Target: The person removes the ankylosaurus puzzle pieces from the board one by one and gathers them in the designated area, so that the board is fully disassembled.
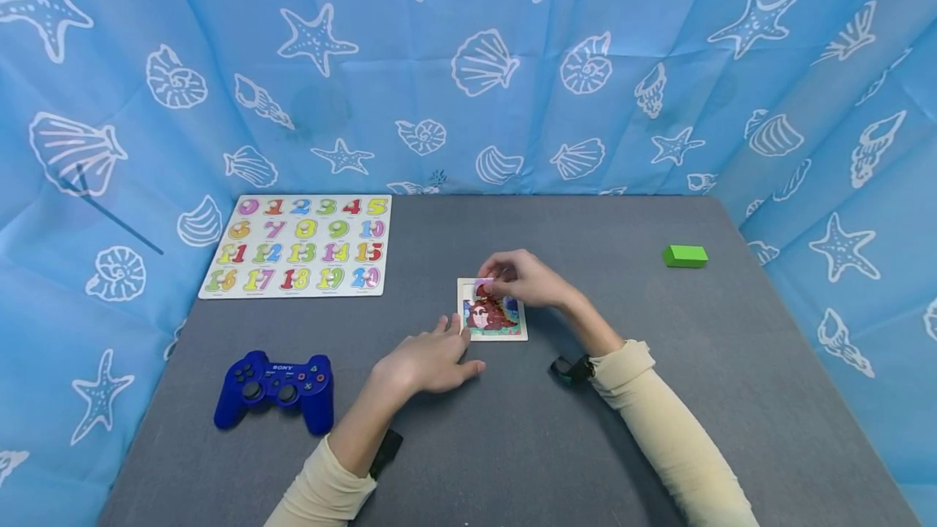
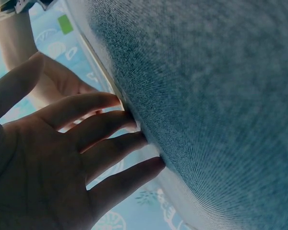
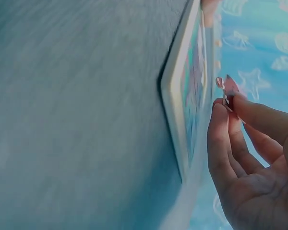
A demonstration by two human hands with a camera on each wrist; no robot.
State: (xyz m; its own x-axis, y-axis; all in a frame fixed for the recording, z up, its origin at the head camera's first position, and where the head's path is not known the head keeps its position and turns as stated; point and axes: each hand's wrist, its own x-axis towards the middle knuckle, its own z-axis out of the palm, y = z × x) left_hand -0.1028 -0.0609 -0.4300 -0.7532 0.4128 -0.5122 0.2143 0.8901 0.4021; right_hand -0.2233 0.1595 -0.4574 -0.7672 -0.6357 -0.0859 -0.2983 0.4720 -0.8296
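A small square jigsaw puzzle [image 1: 512,337] with a pale frame lies mid-table. Its picture has a reddish-brown figure on a blue and green ground. Over its top edge, my right hand [image 1: 530,279] pinches a reddish puzzle piece [image 3: 229,91] between thumb and fingertips. The right wrist view has that piece raised off the board. My left hand [image 1: 428,360] reaches to the puzzle's left side, its fingers extended and fingertips at the frame's lower left corner. From the left wrist view, those fingers [image 2: 113,148] are spread with their tips down at the table surface.
A white number board [image 1: 293,297] with colourful numerals lies at the back left. In front of it is a blue game controller [image 1: 274,389]. A green block [image 1: 685,256] sits at the back right. A blue shell-patterned curtain [image 1: 439,63] borders the grey table [image 1: 586,226].
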